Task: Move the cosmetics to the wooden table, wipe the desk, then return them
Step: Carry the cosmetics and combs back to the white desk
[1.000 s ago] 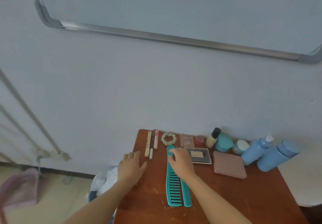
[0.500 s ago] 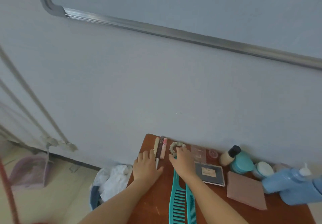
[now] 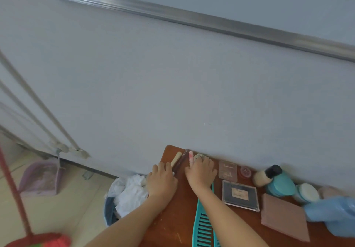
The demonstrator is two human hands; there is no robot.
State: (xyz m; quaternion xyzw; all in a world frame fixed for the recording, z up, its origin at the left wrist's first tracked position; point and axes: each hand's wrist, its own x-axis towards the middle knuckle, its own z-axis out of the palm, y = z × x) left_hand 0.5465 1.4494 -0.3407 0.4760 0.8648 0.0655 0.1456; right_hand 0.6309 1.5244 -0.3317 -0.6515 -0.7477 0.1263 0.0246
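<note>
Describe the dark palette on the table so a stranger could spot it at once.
On the reddish-brown table against the wall, look just right of the teal combs. The dark palette lies flat there, the only black, clear-rimmed case with a pale label.

cosmetics on brown bench point(image 3: 172, 218). back left corner: cream stick point(image 3: 176, 159), dark pencil point(image 3: 181, 160), pink tube point(image 3: 191, 155) lying parallel, bead ring point(image 3: 198, 156) beside. along wall: clear pink compact point(image 3: 227, 171), round pot point(image 3: 245, 172), black-capped beige bottle point(image 3: 267, 174) touching teal jar point(image 3: 281, 186), white-lidded jar point(image 3: 308, 192), blurred blue bottles point(image 3: 330, 214). nearer: black palette point(image 3: 240, 196), mauve case point(image 3: 284, 217), teal combs point(image 3: 204, 225) lying flat.
</note>
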